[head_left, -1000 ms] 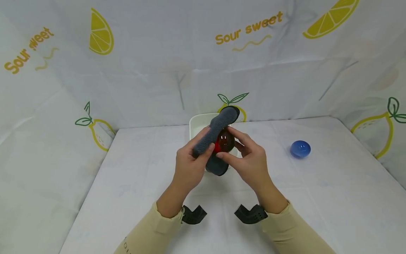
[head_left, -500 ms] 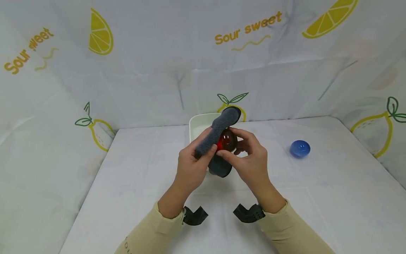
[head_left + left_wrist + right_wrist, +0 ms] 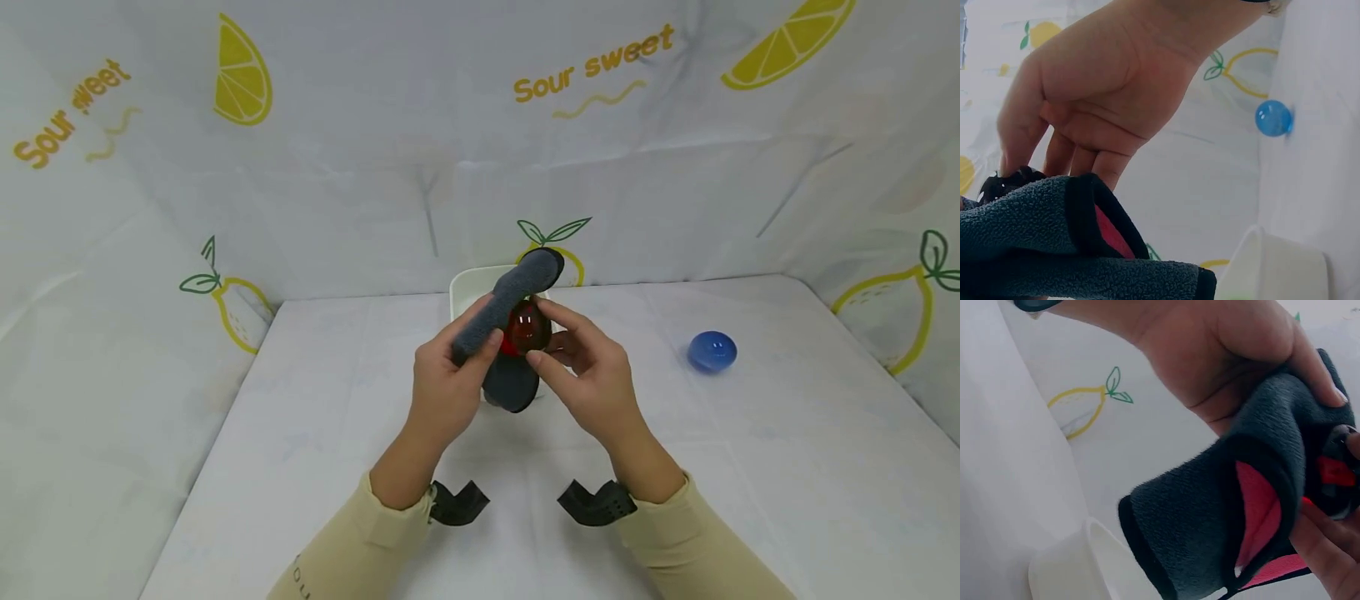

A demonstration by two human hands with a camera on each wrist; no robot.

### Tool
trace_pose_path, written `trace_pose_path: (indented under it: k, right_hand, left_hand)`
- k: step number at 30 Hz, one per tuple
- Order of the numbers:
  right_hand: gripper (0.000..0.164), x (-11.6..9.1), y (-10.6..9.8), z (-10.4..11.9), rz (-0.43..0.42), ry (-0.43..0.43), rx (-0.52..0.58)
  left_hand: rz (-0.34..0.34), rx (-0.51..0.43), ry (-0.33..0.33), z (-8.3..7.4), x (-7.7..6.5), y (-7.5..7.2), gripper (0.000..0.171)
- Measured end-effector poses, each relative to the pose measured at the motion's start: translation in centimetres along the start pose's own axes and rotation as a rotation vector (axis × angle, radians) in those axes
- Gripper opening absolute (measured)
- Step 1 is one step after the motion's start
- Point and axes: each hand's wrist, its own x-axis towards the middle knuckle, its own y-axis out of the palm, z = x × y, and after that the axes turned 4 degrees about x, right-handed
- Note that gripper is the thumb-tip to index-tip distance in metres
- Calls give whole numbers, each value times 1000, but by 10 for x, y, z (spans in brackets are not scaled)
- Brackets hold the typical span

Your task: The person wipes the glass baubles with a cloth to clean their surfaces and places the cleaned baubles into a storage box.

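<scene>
A dark grey cloth (image 3: 517,287) with black edging is bunched in my left hand (image 3: 450,383), the thumb pressing on its folds. Its pinkish-red inner side (image 3: 1257,512) shows in the right wrist view. Against the cloth sits a dark, glossy, see-through ball (image 3: 529,325), glinting red where the lining lies behind it. My right hand (image 3: 592,375) pinches this ball from the right, thumb below and forefinger on top. In the left wrist view the right hand (image 3: 1104,94) reaches down to the ball, mostly hidden behind the cloth.
Directly behind the hands stands a white plastic container (image 3: 468,287), partly covered by them. A blue glass ball (image 3: 712,352) rests on the white-covered table (image 3: 337,400) to the right. A white lemon-print sheet (image 3: 375,167) hangs at the back and sides.
Hands, cloth and ball shifted slightly right, then back left and a little up. My right thumb has slid rightward along the ball's lower edge. The blue ball and container stayed put.
</scene>
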Motion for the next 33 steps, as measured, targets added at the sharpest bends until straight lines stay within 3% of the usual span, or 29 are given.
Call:
trace_pose_path:
  k: [7, 16, 26, 33]
  right_hand:
    - [58, 2, -2, 0, -30, 51, 154]
    - [61, 1, 2, 1, -12, 194, 88]
    - [64, 2, 2, 2, -134, 175, 48]
    - [64, 0, 5, -1, -152, 75, -139]
  left_hand:
    - [-1, -15, -42, -4, 0, 1, 41]
    - [35, -11, 15, -6, -3, 4, 43]
    - [67, -12, -25, -3, -4, 9, 46]
    - [70, 8, -20, -4, -5, 10, 47]
